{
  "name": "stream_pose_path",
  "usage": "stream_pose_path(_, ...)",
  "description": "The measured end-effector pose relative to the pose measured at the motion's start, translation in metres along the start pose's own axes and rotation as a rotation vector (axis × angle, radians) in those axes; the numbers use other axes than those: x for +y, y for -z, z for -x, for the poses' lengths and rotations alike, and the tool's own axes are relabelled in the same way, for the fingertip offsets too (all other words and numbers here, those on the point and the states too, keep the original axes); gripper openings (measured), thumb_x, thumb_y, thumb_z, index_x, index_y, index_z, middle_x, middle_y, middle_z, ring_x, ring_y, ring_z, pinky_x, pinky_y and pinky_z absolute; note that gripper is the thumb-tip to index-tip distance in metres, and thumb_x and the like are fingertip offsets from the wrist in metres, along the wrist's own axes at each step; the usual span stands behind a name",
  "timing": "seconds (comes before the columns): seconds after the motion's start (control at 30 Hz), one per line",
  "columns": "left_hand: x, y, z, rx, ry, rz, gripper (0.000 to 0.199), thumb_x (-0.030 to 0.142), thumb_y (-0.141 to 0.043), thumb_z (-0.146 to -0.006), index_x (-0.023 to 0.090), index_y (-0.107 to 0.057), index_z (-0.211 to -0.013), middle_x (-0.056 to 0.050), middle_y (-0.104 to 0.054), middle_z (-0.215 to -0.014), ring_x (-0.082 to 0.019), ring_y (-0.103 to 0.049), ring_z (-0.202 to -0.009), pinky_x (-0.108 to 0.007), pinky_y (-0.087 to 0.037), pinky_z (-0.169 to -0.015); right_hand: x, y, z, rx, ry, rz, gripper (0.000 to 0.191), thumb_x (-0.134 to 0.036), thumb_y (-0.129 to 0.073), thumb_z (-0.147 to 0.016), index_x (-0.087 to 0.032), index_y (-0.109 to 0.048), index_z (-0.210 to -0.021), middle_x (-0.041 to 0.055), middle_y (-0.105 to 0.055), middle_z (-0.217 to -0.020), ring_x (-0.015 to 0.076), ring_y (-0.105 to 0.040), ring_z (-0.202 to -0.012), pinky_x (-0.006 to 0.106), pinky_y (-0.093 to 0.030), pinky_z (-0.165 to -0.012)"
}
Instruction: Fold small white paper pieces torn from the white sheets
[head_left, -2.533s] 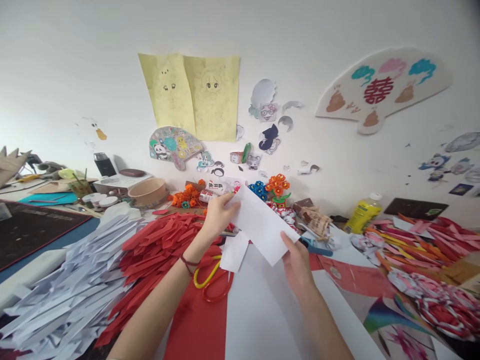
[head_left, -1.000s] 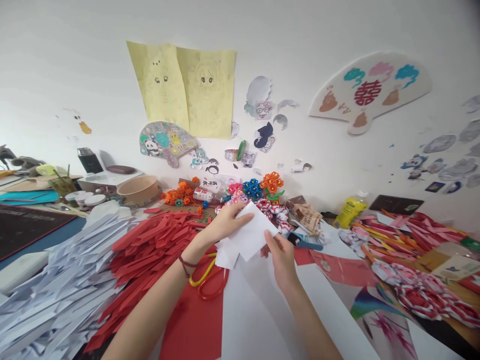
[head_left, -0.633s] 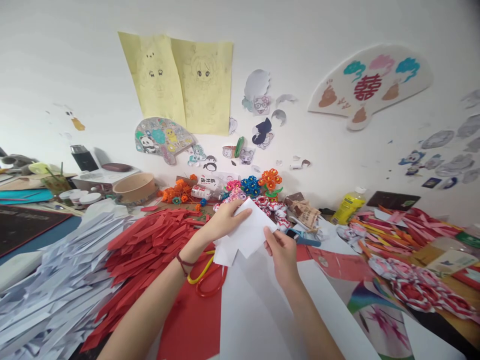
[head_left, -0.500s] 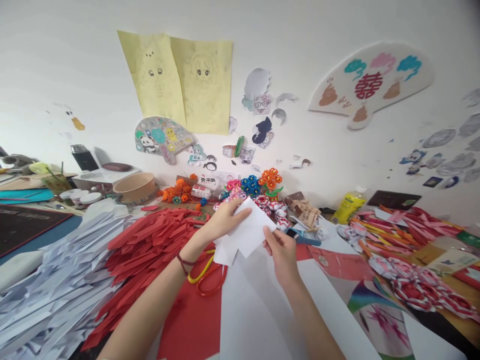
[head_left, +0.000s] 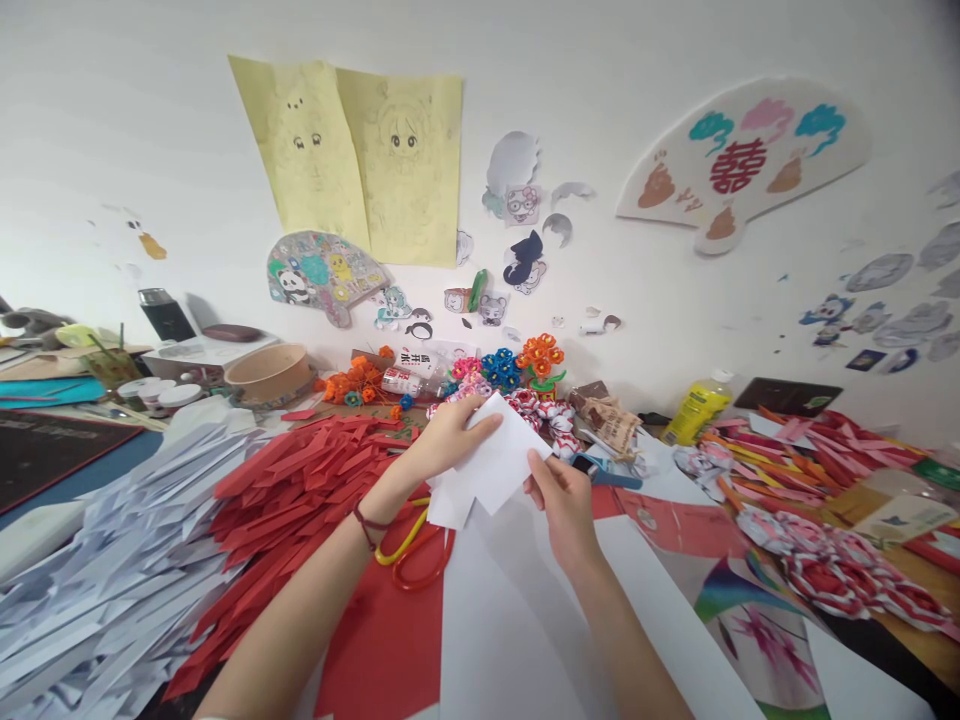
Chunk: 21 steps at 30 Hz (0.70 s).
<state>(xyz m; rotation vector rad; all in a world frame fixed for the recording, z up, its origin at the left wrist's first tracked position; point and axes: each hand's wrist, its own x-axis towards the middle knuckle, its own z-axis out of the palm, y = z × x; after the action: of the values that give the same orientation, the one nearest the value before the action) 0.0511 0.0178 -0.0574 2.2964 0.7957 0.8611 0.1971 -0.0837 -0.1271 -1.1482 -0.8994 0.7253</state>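
A white paper piece (head_left: 501, 460) is held tilted, one corner towards twelve o'clock, over the large white sheet (head_left: 517, 630) spread on the counter (head_left: 937, 655). It is gripped by both hands: at its ten o'clock edge by the left hand (head_left: 452, 440), the thumb laid across the upper face, and at about three o'clock by the right hand (head_left: 559, 492), pinched between thumb and curled fingers. What is done by the left fingers underneath cannot be seen.

Next to nothing should be weighed by the paper. It can be expected to be bent easily, though kept flat enough while supported from two sides; whether it is folded or layered cannot be told. Little slipping is to be feared, but creases could be left by a hard squeeze and tears started by a sharp pull. It is best held lightly near opposite edges, with the middle left unpressed.

A smaller white piece (head_left: 450, 502) is seen at seven o'clock, its contact with the held one unclear. The scissors (head_left: 406, 541) are found between seven and eight, the red strips (head_left: 292, 490) at nine.
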Motion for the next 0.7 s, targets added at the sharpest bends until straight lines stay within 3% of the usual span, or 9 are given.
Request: stream_pose_path(0.7, 0.0033, -0.0004, 0.0012, 0.031, -0.014, -0.060, 0.030, 0.043, -0.044, -0.090, 0.016, -0.056, -0.086, -0.001, -0.061, -0.078, -0.013, -0.050, -0.069, -0.023, -0.037, -0.062, -0.0017, 0.0005, -0.0005, -0.015, 0.020, 0.020, 0.048, -0.049, -0.059, -0.084, -0.016, -0.051, -0.051, -0.0050, -0.035, -0.044, 0.0082, -0.030, -0.046, 0.026, -0.021, -0.049)
